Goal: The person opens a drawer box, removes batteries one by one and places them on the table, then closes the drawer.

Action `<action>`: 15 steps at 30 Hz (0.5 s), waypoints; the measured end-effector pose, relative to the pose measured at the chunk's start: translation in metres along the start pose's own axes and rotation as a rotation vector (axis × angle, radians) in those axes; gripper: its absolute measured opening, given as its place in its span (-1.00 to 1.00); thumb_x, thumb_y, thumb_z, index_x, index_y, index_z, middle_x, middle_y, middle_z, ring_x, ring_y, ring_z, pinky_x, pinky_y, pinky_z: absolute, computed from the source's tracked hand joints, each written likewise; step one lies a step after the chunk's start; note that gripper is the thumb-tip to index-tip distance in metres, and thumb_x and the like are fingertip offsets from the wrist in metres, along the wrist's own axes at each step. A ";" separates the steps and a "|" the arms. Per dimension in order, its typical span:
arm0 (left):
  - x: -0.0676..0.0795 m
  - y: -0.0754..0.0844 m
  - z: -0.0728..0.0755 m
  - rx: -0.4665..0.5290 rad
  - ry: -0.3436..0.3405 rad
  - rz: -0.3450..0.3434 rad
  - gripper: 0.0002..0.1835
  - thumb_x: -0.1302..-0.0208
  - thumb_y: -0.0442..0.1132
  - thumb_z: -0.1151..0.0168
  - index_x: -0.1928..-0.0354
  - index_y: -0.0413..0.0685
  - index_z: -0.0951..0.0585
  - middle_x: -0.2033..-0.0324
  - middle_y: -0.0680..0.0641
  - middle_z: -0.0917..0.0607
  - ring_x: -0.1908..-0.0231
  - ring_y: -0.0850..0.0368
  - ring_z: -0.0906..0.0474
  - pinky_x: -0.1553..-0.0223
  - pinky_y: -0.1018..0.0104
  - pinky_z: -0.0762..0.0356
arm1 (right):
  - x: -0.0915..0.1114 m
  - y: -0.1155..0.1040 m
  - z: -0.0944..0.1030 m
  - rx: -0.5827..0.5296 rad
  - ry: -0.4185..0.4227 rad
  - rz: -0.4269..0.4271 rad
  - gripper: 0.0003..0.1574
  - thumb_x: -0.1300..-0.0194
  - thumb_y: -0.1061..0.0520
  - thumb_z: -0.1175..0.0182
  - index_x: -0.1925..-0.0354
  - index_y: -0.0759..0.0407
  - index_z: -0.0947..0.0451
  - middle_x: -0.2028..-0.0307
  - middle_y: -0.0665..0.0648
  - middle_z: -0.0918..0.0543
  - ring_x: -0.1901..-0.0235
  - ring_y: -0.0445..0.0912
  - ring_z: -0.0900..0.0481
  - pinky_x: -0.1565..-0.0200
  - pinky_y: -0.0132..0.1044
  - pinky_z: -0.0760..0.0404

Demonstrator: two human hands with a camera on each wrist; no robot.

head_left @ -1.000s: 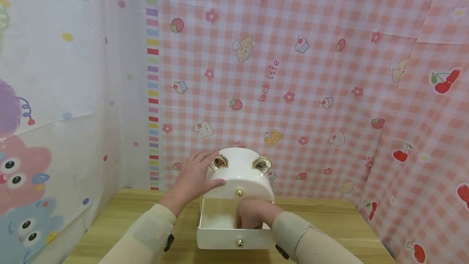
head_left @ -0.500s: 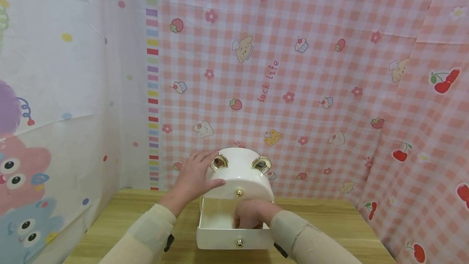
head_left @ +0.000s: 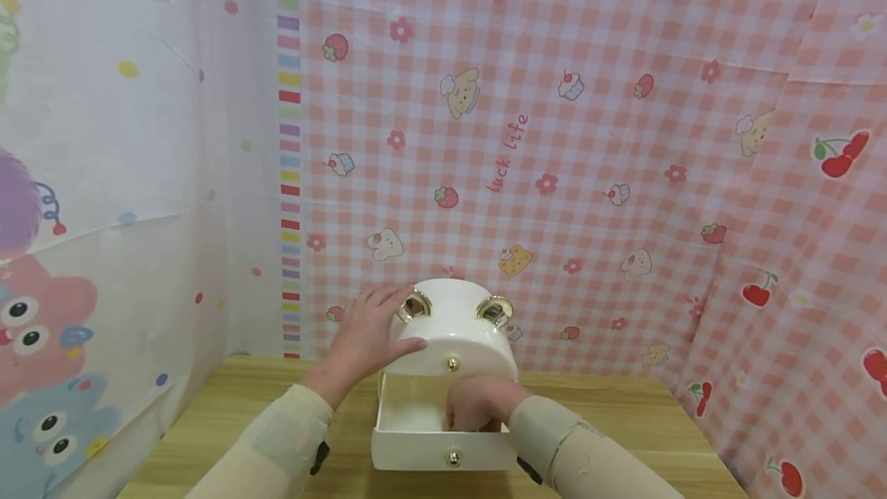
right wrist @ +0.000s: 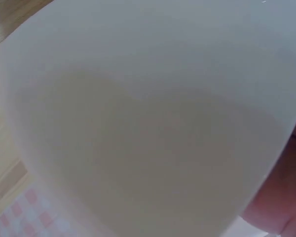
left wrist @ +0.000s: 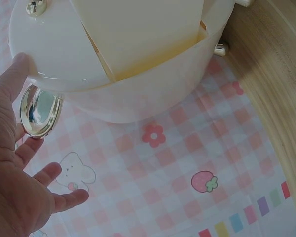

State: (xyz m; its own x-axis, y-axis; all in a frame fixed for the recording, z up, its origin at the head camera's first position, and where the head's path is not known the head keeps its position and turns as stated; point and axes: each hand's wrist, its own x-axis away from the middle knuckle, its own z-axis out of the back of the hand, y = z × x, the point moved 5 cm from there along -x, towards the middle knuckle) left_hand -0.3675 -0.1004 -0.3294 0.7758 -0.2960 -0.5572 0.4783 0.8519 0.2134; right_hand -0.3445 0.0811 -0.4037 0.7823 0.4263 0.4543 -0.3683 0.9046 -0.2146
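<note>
White box (head_left: 450, 318) on worktop (head_left: 624, 406), 6 o'clock in head view; drawer (head_left: 409, 450) out toward 6. Left hand (head_left: 367, 336) at box's 10 o'clock: fingers (left wrist: 71, 200) spread, thumb touching box, gold ear (left wrist: 42, 111) just beside. Right hand (head_left: 478, 403) inside drawer, 3 o'clock side; fingertips hidden behind drawer front, cannot tell whether pinching anything. Gold knob (head_left: 453, 458) on drawer front.
</note>
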 end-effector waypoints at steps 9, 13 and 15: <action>-0.001 0.001 0.001 0.000 -0.009 0.000 0.02 -0.17 0.31 -0.55 -0.58 0.01 -0.43 -0.45 -0.16 -0.56 -0.46 -0.23 -0.42 -0.43 -0.33 -0.42 | 0.002 -0.003 0.001 0.047 -0.004 0.018 -0.87 -0.30 0.21 -0.45 0.41 0.03 -0.79 0.53 -0.09 -0.65 0.58 -0.23 -0.51 0.53 -0.34 -0.61; -0.001 0.001 0.001 0.001 -0.010 -0.002 0.02 -0.18 0.31 -0.54 -0.57 -0.02 -0.43 -0.45 -0.17 -0.56 -0.45 -0.23 -0.42 -0.44 -0.33 -0.42 | 0.001 -0.001 0.004 0.122 0.019 0.008 -0.88 -0.26 0.25 -0.46 0.38 0.03 -0.81 0.49 -0.06 -0.71 0.58 -0.20 -0.57 0.50 -0.30 -0.70; -0.001 0.001 0.001 0.005 -0.011 -0.003 0.02 -0.18 0.31 -0.54 -0.57 -0.03 -0.43 -0.46 -0.16 -0.56 -0.46 -0.23 -0.42 -0.43 -0.33 -0.42 | -0.001 0.001 0.004 0.182 0.027 0.013 -0.84 -0.25 0.29 -0.45 0.37 0.02 -0.82 0.48 -0.06 -0.73 0.59 -0.21 -0.57 0.52 -0.32 -0.70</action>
State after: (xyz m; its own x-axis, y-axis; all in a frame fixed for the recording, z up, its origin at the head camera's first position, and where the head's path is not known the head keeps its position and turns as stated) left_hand -0.3677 -0.0995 -0.3280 0.7790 -0.3029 -0.5490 0.4822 0.8490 0.2159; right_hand -0.3480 0.0815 -0.4007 0.7889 0.4402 0.4287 -0.4618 0.8850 -0.0590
